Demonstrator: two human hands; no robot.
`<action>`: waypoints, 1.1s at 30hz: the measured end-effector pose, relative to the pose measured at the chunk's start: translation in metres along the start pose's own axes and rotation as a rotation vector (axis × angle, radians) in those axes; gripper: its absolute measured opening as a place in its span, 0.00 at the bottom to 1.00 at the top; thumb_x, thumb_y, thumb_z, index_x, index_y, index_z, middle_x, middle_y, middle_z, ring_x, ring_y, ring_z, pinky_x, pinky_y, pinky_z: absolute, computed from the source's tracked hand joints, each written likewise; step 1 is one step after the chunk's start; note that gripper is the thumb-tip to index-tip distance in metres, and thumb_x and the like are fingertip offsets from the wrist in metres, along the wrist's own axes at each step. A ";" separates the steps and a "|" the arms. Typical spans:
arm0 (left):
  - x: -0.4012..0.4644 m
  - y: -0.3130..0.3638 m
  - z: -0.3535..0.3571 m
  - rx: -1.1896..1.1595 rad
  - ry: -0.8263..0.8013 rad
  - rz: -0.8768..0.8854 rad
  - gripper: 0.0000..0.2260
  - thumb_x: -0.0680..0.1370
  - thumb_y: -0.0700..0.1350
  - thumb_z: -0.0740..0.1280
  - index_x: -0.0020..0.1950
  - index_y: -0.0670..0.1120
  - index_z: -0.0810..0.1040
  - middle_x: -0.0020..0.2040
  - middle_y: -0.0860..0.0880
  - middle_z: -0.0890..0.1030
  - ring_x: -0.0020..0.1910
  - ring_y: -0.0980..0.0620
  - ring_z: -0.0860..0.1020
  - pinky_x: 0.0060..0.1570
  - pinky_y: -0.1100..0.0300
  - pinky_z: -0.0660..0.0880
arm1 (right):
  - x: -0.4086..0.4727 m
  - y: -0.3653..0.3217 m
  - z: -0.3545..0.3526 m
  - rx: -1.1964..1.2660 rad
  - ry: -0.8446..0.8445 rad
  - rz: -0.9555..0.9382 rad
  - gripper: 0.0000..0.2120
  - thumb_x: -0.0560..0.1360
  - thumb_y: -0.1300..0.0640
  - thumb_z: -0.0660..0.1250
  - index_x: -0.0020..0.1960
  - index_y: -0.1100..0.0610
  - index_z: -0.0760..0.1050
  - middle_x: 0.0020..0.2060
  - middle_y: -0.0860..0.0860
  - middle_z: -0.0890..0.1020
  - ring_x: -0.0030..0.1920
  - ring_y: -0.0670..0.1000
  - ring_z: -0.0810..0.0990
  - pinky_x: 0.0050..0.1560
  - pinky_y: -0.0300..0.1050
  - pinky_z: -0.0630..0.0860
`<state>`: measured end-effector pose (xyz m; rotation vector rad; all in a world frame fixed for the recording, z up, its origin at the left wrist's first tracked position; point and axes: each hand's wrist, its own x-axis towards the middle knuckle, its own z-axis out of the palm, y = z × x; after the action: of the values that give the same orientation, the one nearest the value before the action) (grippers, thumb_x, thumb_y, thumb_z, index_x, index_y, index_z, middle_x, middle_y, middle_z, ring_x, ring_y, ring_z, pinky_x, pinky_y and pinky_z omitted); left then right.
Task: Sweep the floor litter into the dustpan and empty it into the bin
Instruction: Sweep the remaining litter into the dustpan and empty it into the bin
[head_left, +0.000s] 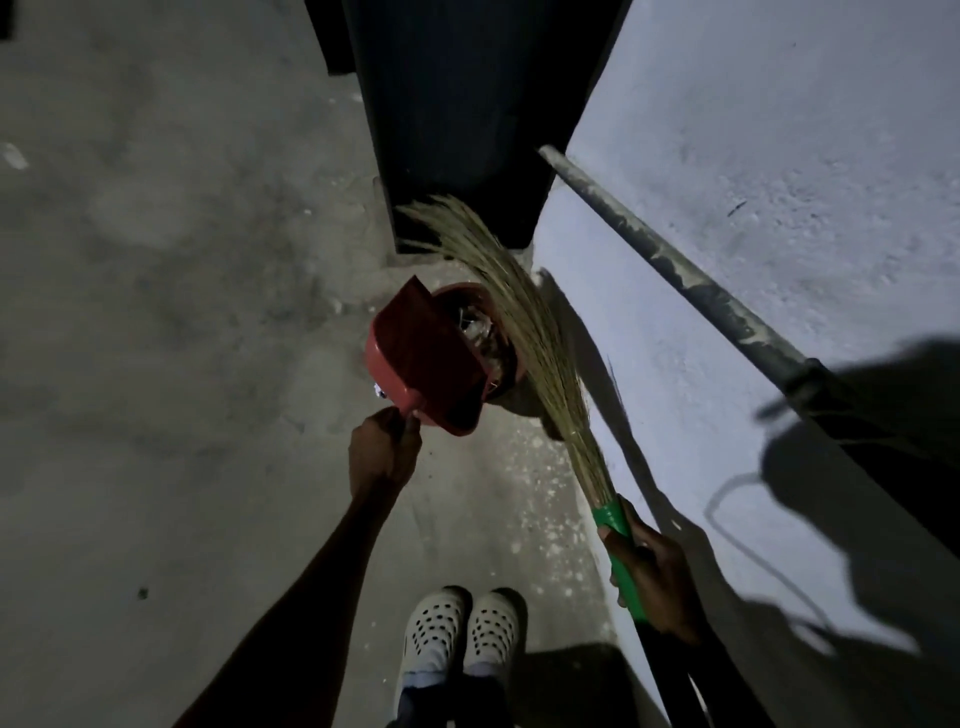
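Note:
My left hand (382, 451) grips the handle of a red dustpan (415, 364), which is tilted over a small round reddish-brown bin (506, 358) on the floor. Crumpled litter (475, 330) shows inside the bin beside the pan's edge. My right hand (652, 582) holds the green handle of a straw broom (524, 322). The broom's bristles arch over the right side of the bin and reach up to the dark door. The bin's far rim is hidden behind pan and bristles.
A dark door or panel (467, 119) stands just behind the bin. A pale wall (753, 156) runs along the right with a grey pipe (670, 265) slanting across it. White specks (519, 499) dot the concrete floor. My feet in white clogs (460, 629) are below.

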<state>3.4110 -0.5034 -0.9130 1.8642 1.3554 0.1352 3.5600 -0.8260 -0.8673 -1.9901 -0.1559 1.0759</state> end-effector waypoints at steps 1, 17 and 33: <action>-0.007 -0.007 -0.006 -0.033 0.021 0.007 0.18 0.76 0.54 0.60 0.33 0.43 0.72 0.27 0.48 0.75 0.30 0.42 0.77 0.28 0.58 0.67 | 0.006 -0.012 0.023 0.048 0.027 0.035 0.18 0.78 0.58 0.71 0.65 0.44 0.78 0.26 0.53 0.75 0.28 0.53 0.74 0.28 0.46 0.72; -0.056 -0.227 -0.055 -0.062 0.133 -0.301 0.20 0.77 0.54 0.65 0.31 0.43 0.80 0.26 0.50 0.79 0.26 0.52 0.76 0.30 0.59 0.70 | 0.041 0.039 0.179 -0.099 -0.183 0.026 0.16 0.71 0.45 0.72 0.59 0.38 0.80 0.33 0.44 0.83 0.31 0.44 0.80 0.33 0.40 0.75; 0.083 -0.362 0.054 -0.187 -0.037 -0.336 0.22 0.79 0.56 0.66 0.39 0.40 0.83 0.28 0.50 0.79 0.23 0.57 0.72 0.26 0.63 0.64 | 0.161 0.177 0.267 -0.206 0.086 0.172 0.16 0.78 0.54 0.71 0.65 0.51 0.78 0.25 0.48 0.79 0.23 0.48 0.76 0.22 0.42 0.73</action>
<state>3.2021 -0.4281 -1.2151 1.4575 1.5535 0.0519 3.4174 -0.6981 -1.1702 -2.2648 -0.0516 1.1174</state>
